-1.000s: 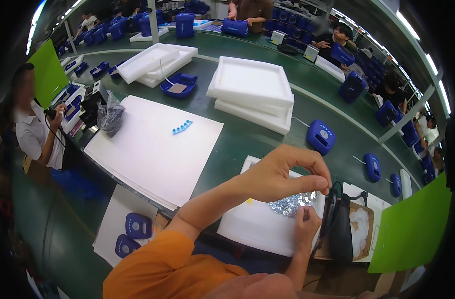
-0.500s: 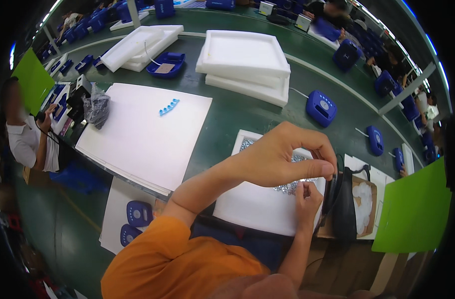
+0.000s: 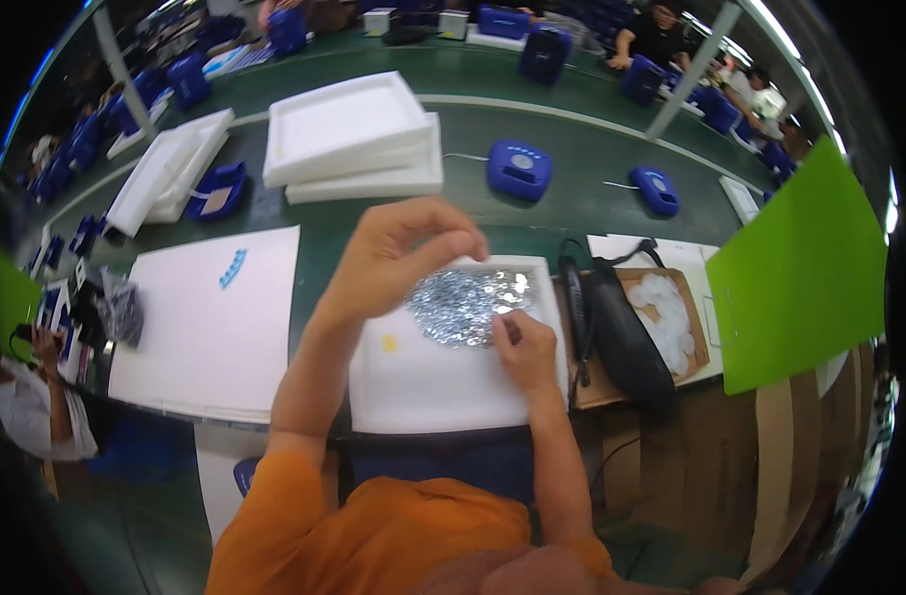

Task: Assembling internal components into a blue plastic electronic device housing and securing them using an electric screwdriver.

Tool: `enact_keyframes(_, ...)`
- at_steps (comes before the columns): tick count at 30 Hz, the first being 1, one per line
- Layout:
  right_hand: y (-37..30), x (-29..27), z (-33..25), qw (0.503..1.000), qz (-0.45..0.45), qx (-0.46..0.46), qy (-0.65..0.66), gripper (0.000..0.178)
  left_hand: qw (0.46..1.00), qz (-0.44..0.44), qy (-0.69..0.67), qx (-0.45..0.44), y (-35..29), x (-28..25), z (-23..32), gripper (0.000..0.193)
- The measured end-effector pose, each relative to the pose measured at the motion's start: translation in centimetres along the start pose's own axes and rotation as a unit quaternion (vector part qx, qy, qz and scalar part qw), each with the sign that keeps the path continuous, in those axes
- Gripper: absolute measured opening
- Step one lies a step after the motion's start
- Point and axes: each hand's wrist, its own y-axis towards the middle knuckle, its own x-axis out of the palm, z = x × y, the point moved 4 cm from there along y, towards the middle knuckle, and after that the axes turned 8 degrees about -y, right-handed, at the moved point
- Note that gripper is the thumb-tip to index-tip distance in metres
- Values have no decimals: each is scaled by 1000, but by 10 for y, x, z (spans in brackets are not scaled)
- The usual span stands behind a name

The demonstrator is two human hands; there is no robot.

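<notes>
In front of me stands a shallow white foam tray (image 3: 443,397) with a heap of small shiny metal pieces (image 3: 458,307); their kind is too small to tell. My right hand (image 3: 528,349) rests at the heap's right edge, thumb and fingertips pinched together. Raised above the tray's far left part is my left hand (image 3: 398,256), its fingers curled and the thumb tip brought up to the forefinger. Whatever either pinch holds is too small to make out. A little yellow mark (image 3: 389,343) shows on the tray's left side.
On the left lies a white board (image 3: 210,342) bearing a blue strip (image 3: 233,268). Stacked foam trays (image 3: 349,129) and a blue plastic case (image 3: 519,169) stand beyond. At right, a black tool (image 3: 626,332) lies against a cardboard box (image 3: 706,342), beside a green panel (image 3: 795,278).
My view has swung to the right, so the bench things appear further left. The metal heap, partly covered by my left arm before, now shows plainly. Both hands stay pinched.
</notes>
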Motion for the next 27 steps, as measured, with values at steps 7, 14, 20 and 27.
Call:
enact_keyframes(7,-6,-10,9,1000,3,-6,-9,12,973,59,164,-152,13,-98,-92,24)
enact_keyframes(14,-2,-9,-3,1000,-7,-24,12,9,706,318,607,-176,-91,-343,-98,28)
enact_keyframes(20,-3,-5,-9,999,-18,-31,26,10,519,323,756,-232,-143,-441,-64,64)
enact_keyframes(27,-5,-6,-6,1000,-22,-17,8,11,440,231,804,-326,-136,-434,-75,47)
